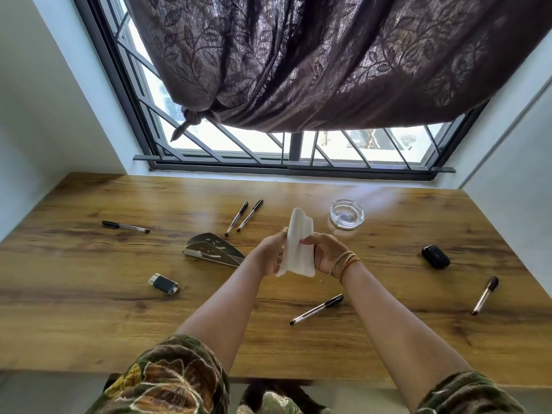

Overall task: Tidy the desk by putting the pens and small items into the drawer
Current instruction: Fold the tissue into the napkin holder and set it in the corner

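Above the middle of the wooden desk (89,324), my left hand (270,253) and my right hand (324,252) both hold a white paper tissue (300,243) upright between them. Several black-capped pens lie scattered: one at the far left (125,226), two side by side behind my hands (236,218) (250,215), one under my right forearm (316,309), one at the right (485,295). A small black lighter (164,284) lies front left, a black case (435,256) at the right. No drawer is in view.
A metal napkin holder (213,249) lies on the desk just left of my hands. A glass ashtray (346,214) stands behind my right hand. A barred window with a knotted dark curtain (298,70) runs along the desk's far edge; walls close both sides.
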